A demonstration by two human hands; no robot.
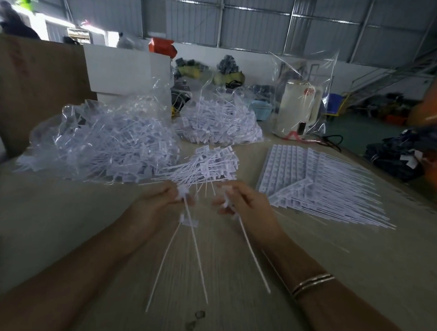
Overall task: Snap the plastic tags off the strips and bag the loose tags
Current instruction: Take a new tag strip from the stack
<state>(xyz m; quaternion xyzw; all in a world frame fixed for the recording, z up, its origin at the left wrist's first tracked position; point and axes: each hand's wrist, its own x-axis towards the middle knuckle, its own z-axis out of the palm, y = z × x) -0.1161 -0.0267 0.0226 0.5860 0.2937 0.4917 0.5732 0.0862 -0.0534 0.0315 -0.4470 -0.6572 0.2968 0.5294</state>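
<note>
My left hand pinches the head of a white plastic tag whose long tail runs down toward me. A second tag hangs just below that hand. My right hand pinches another white tag, its tail trailing back along my wrist. A loose pile of snapped tags lies just beyond both hands. Unbroken tag strips lie stacked at the right. Two clear bags hold loose tags, one at the left and one farther back.
A white kettle inside clear plastic stands at the back right. A brown cardboard sheet and a white box rise at the back left. Two small dark scraps lie on the wooden table near me.
</note>
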